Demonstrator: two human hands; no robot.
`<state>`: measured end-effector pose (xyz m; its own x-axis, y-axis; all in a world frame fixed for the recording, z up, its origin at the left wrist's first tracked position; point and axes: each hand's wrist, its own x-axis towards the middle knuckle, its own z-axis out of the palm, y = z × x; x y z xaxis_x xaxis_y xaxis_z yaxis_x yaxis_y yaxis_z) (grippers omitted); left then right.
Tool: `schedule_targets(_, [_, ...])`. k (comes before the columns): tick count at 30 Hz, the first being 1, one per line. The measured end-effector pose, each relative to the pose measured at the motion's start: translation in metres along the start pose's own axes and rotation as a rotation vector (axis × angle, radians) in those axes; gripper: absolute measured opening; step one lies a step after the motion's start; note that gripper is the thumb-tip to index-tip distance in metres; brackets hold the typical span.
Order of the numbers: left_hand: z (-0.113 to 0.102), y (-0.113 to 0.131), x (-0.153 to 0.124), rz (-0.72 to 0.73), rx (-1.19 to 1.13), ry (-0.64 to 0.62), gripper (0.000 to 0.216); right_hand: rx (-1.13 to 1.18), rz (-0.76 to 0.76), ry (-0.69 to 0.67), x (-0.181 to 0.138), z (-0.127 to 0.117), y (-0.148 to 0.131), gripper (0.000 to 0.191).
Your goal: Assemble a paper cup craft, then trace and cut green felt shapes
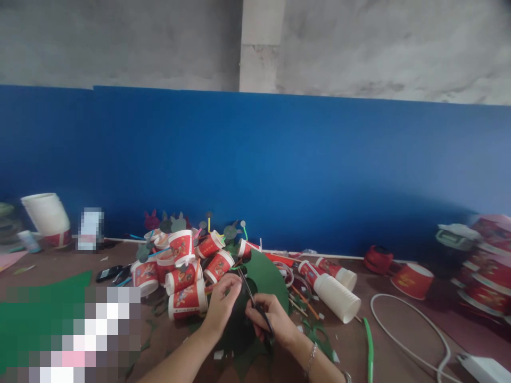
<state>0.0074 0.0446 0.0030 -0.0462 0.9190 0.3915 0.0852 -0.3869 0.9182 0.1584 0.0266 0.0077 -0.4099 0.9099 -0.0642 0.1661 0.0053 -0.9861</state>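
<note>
My right hand (273, 319) grips a pair of scissors (261, 313) by the handles, with the blades pointing up and to the left. Beside the blade tips, my left hand (222, 303) is closed with its fingertips pinched together; what they hold is too small to make out. Below both hands lies a dark round piece (239, 332) over a green sheet (273, 274). To the left of my left hand is a heap of red and white paper cups (187, 299), several with straws and animal-shaped cutouts (179, 222) attached.
Stacked white cups (337, 298) lie to the right, near orange sticks (305, 300) and green scraps (321, 338). A white cable (419, 298) loops farther right, by a red tub (413, 280). At the left are a green sheet (51, 298) and a white bucket (47, 215). A blue panel (255, 170) stands behind.
</note>
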Motion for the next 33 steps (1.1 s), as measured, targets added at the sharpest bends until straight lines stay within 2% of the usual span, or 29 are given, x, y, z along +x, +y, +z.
schedule_targets(14, [-0.0007, 0.0001, 0.0003, 0.031, 0.039, -0.006, 0.02, -0.002, 0.027, 0.001, 0.0015, 0.0012, 0.003, 0.025])
schedule_targets(27, [-0.0007, 0.0007, 0.0, -0.032, -0.003, -0.002, 0.021, -0.031, 0.021, -0.015, -0.0007, -0.0015, -0.0014, 0.022])
schedule_targets(33, [-0.0001, -0.0002, -0.0021, -0.117, -0.031, -0.023, 0.027, -0.034, 0.034, -0.024, 0.0009, -0.004, 0.003, 0.025])
